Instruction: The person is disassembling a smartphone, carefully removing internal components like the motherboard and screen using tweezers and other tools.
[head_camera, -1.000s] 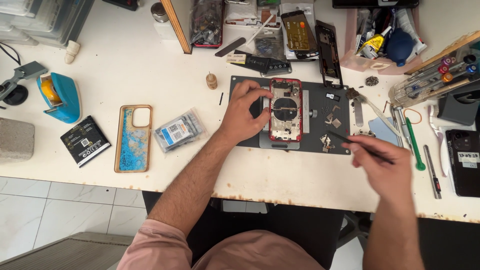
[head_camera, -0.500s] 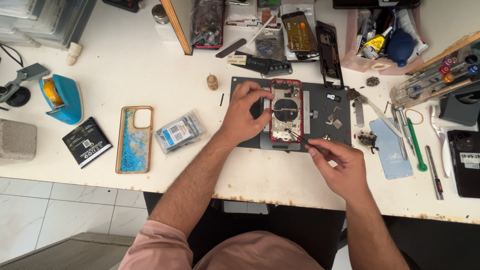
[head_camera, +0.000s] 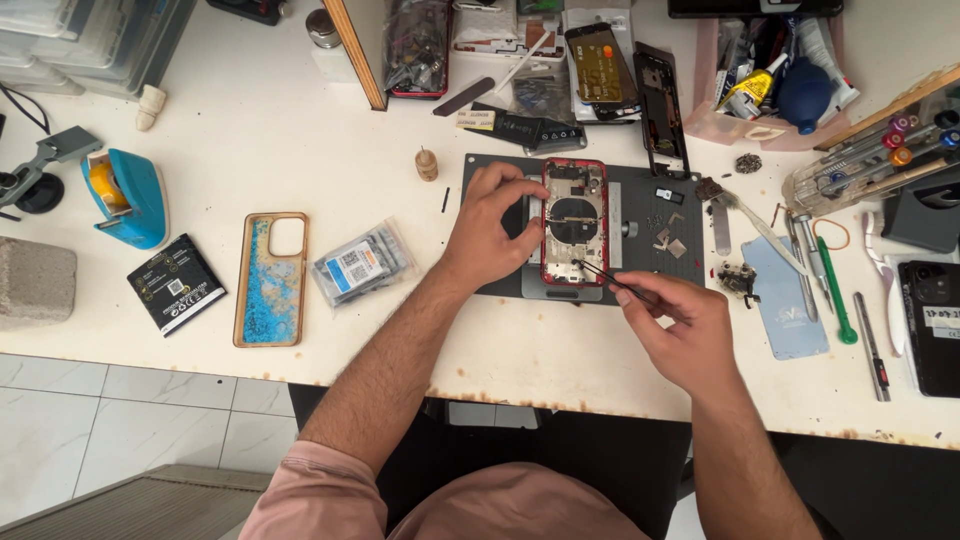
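Lying at the table's (head_camera: 300, 120) nine o'clock: blue tape dispenser (head_camera: 128, 195), blue phone case (head_camera: 271, 278). Centre, dark mat (head_camera: 640, 200): left hand (head_camera: 487, 232), fingers closed on the opened red phone's (head_camera: 574, 222) left edge. Five o'clock of phone: right hand (head_camera: 678, 325), fingers pinching black tweezers (head_camera: 605, 276), tips touching the phone's lower interior.

The right hand (head_camera: 680, 330) has brought the tweezers (head_camera: 605, 280) from the mat's right side onto the opened phone (head_camera: 575, 222).

Workbench (head_camera: 250, 120): white top, front edge stained brown.
Floor (head_camera: 90, 420): pale tiles, seen below the workbench edge.
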